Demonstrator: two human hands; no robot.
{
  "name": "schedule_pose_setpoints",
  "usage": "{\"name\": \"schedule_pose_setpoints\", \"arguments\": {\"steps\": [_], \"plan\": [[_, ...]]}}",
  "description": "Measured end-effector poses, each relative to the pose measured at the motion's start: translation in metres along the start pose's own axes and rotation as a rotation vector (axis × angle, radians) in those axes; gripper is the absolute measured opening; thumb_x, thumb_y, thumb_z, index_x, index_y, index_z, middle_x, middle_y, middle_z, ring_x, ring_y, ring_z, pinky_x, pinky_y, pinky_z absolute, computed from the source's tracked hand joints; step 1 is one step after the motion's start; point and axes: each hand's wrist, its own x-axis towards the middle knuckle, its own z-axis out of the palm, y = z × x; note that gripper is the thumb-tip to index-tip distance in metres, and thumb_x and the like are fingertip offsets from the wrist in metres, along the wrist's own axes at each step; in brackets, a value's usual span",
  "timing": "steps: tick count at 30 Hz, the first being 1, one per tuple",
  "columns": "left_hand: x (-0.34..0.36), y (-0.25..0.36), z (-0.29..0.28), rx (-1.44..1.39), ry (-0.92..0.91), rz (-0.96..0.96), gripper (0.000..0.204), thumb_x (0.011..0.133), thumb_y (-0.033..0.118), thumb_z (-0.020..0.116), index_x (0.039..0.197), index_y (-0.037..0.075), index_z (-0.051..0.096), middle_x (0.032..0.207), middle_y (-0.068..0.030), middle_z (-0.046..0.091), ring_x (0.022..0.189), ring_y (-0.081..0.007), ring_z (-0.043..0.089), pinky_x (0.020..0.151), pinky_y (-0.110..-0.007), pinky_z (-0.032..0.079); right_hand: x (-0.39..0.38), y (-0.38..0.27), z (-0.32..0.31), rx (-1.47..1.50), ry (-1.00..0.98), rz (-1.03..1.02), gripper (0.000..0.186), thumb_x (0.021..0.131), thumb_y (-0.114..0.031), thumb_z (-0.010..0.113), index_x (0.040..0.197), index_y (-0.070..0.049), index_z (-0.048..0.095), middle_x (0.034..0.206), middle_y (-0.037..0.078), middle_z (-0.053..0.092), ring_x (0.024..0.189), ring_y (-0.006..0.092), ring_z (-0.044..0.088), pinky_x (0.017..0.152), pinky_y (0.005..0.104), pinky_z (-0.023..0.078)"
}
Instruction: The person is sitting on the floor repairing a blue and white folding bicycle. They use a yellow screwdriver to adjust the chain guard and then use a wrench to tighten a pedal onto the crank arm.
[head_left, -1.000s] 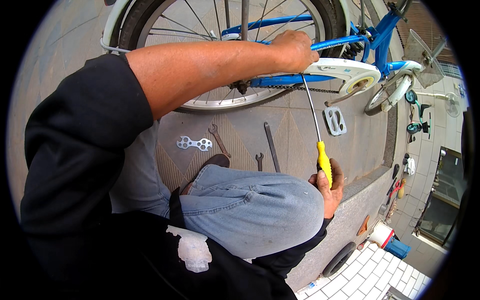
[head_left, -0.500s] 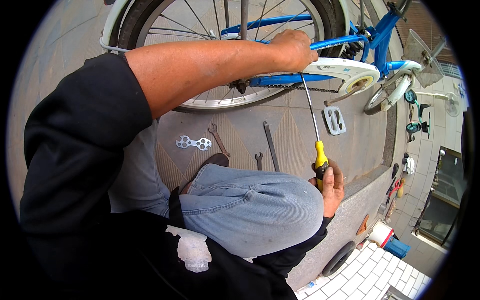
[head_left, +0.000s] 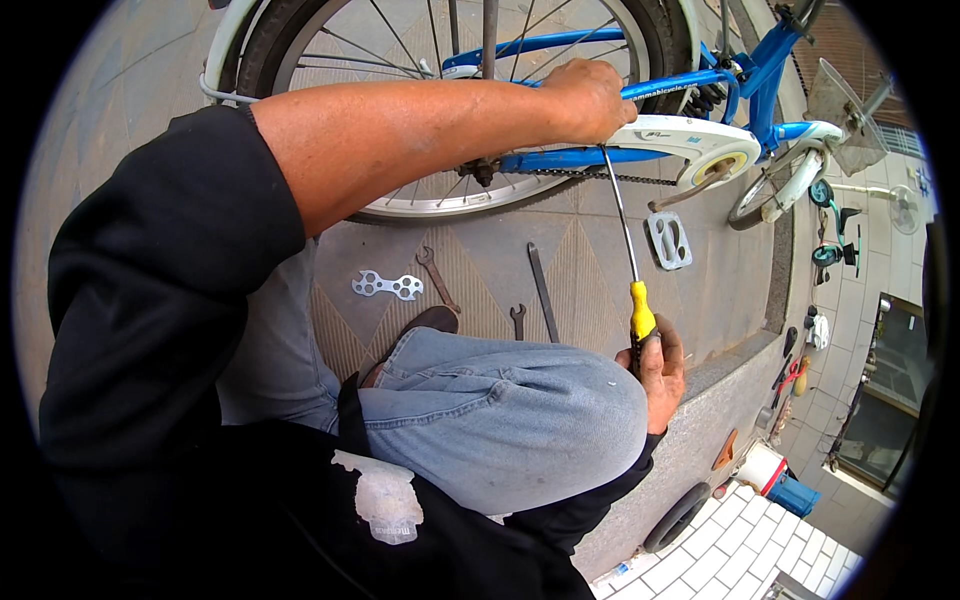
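My left hand [head_left: 588, 102] reaches across to the bicycle and is closed on the rear end of its white chain guard [head_left: 665, 130]; the fingertips are partly hidden. In my right hand [head_left: 660, 368], by my knee, is the yellow and black handle of a screwdriver [head_left: 640, 310]. Its long shaft runs up to the underside of the guard, just below my left hand, where the tip is hidden. Beneath the guard lie the blue frame tube [head_left: 560, 158] and the chain [head_left: 650, 181].
A multi-hole flat spanner [head_left: 387, 286], a rusty wrench [head_left: 437, 280], a small wrench [head_left: 518, 322] and a flat metal bar [head_left: 543, 292] lie on the tiles. A pedal [head_left: 668, 241] sticks out beside the screwdriver. Several tools and a black tyre [head_left: 678, 518] lie at the right.
The screwdriver handle has turned slightly in my right hand, whose fingers have shifted around it. My left hand and the bicycle look the same.
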Motion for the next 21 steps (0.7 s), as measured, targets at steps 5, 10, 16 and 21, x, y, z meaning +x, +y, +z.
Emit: {"name": "schedule_pose_setpoints", "arguments": {"steps": [5, 10, 16, 21], "plan": [[-0.005, 0.012, -0.006, -0.075, -0.055, -0.076, 0.036, 0.093, 0.031, 0.053, 0.091, -0.001, 0.070, 0.072, -0.0145, 0.060, 0.069, -0.0261, 0.063, 0.069, -0.037, 0.052, 0.001, 0.004, -0.009, -0.190, 0.027, -0.046, 0.051, 0.081, -0.015, 0.074, 0.125, 0.000, 0.053, 0.081, 0.008, 0.060, 0.062, 0.0111, 0.057, 0.056, 0.0234, 0.048], [0.002, -0.005, 0.006, 0.019, 0.028, 0.053, 0.037, 0.093, 0.031, 0.053, 0.090, -0.003, 0.070, 0.071, -0.0150, 0.060, 0.066, -0.0259, 0.062, 0.069, -0.038, 0.052, -0.001, 0.000, 0.000, -0.091, 0.042, -0.010, 0.045, 0.084, -0.017, 0.072, 0.122, -0.001, 0.054, 0.080, 0.009, 0.061, 0.058, 0.0102, 0.055, 0.053, 0.0232, 0.047], [-0.003, 0.004, -0.003, -0.041, -0.008, -0.019, 0.038, 0.093, 0.031, 0.053, 0.087, -0.003, 0.070, 0.070, -0.0160, 0.061, 0.065, -0.0260, 0.062, 0.069, -0.037, 0.052, -0.004, -0.002, 0.007, -0.022, 0.068, -0.019, 0.038, 0.088, -0.027, 0.068, 0.116, -0.002, 0.059, 0.083, 0.012, 0.066, 0.050, 0.0060, 0.050, 0.046, 0.0182, 0.042], [-0.002, 0.002, -0.002, -0.025, 0.017, 0.019, 0.038, 0.092, 0.031, 0.054, 0.086, -0.003, 0.069, 0.069, -0.0160, 0.060, 0.065, -0.0260, 0.062, 0.068, -0.038, 0.052, -0.003, -0.003, 0.005, -0.013, 0.042, 0.024, 0.043, 0.089, -0.034, 0.066, 0.117, -0.002, 0.059, 0.091, 0.015, 0.067, 0.051, 0.0047, 0.049, 0.046, 0.0173, 0.042]]}}
